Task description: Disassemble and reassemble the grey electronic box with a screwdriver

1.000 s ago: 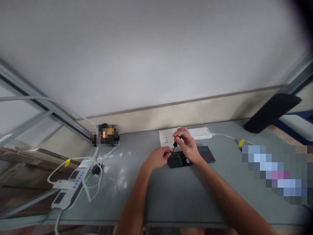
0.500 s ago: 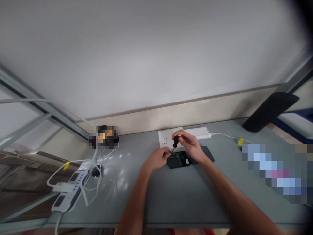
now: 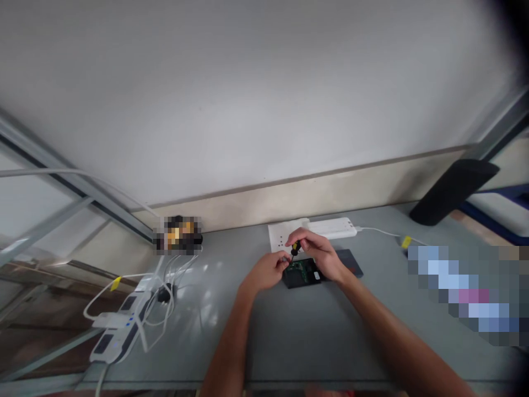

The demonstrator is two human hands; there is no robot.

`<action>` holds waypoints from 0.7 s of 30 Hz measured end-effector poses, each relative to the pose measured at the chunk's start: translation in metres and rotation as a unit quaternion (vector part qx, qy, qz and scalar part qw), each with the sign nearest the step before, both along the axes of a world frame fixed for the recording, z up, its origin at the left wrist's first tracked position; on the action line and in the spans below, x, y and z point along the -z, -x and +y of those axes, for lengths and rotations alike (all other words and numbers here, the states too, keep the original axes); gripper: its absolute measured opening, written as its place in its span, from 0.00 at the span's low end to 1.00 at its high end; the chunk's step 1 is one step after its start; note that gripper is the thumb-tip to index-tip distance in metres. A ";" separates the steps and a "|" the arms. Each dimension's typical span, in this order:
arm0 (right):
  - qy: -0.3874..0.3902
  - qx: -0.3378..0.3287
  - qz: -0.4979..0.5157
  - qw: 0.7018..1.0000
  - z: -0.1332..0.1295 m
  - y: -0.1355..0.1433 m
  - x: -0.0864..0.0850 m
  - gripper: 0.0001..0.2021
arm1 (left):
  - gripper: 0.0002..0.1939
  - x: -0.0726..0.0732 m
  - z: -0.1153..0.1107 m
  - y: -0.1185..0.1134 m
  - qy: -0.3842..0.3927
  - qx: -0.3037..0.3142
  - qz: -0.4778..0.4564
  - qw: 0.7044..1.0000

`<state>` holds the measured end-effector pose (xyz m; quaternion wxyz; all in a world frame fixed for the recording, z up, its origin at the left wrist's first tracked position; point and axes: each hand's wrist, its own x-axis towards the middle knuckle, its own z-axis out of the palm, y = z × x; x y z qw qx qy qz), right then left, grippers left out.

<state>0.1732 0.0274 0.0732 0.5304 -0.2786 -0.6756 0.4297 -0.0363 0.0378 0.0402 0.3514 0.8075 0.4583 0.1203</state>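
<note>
A small black device (image 3: 301,274) with an exposed green circuit board lies on the grey table (image 3: 297,331). My right hand (image 3: 316,252) grips a small screwdriver (image 3: 295,249) with a black and yellow handle, its tip pointing down at the board's left edge. My left hand (image 3: 268,270) rests at the device's left side, fingertips pinched near the screwdriver tip; whether it holds anything is hidden. A dark flat cover (image 3: 350,262) lies just right of the device, partly behind my right hand.
A white sheet (image 3: 281,234) and a white power bank (image 3: 336,227) with a white cable lie behind the device. A power strip (image 3: 119,325) with tangled white cables sits at the left edge. A black object (image 3: 452,190) leans at the far right.
My right hand has lowered with the screwdriver, bringing the handle closer to the board. My left hand stays at the device's left side. The view shifted slightly.
</note>
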 end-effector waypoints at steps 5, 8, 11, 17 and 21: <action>-0.039 0.076 0.015 0.996 0.000 0.003 0.003 0.09 | 0.11 0.000 0.000 0.000 -0.003 -0.002 -0.003 1.000; -0.032 0.063 -0.006 0.998 0.001 0.001 0.003 0.13 | 0.11 -0.001 0.000 0.000 0.003 -0.006 -0.003 1.000; -0.012 0.037 -0.013 0.999 0.002 -0.003 0.004 0.18 | 0.12 -0.002 0.000 -0.001 0.009 0.000 -0.006 1.000; -0.032 0.073 -0.009 0.997 -0.001 0.001 0.002 0.12 | 0.11 -0.001 0.000 0.000 0.009 -0.001 -0.003 1.000; -0.031 0.092 -0.025 0.995 -0.001 -0.001 -0.001 0.10 | 0.11 -0.001 0.000 0.000 0.009 0.000 -0.011 1.000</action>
